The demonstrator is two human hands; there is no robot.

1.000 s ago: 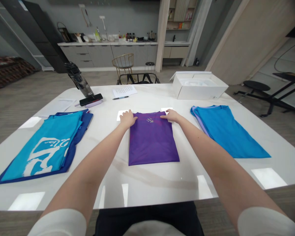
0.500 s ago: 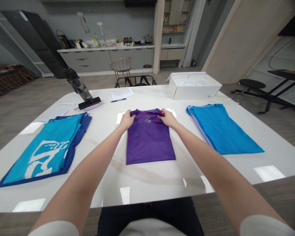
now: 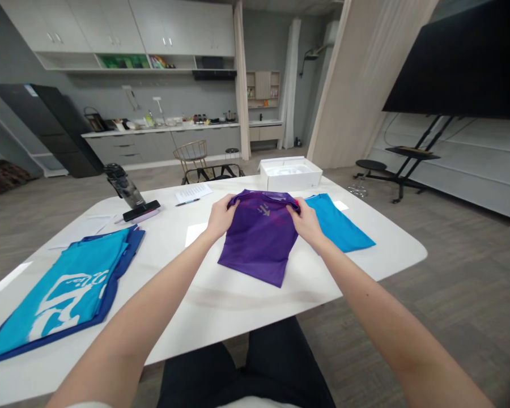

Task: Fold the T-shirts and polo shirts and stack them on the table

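Note:
A folded purple shirt (image 3: 259, 243) is held by its collar end between my two hands, with that end lifted toward me and the lower edge hanging at or near the white table (image 3: 195, 323). My left hand (image 3: 221, 215) pinches the upper left corner. At the upper right corner, my right hand (image 3: 305, 220) grips the fabric, beside a small red spot. A folded blue shirt (image 3: 340, 224) lies to the right, partly behind my right hand. On the left rests a teal shirt (image 3: 76, 289) with white print, on top of a dark blue one (image 3: 125, 266).
An open white box (image 3: 291, 174) stands at the table's far side. A black vacuum head (image 3: 141, 211), a pen (image 3: 187, 202) and papers (image 3: 194, 191) are at the far left. Behind the table is a chair (image 3: 215, 173).
The purple shirt's collar end has been raised by both hands, and the shirt has tilted and shifted right toward the blue shirt. The view has turned up and to the right.

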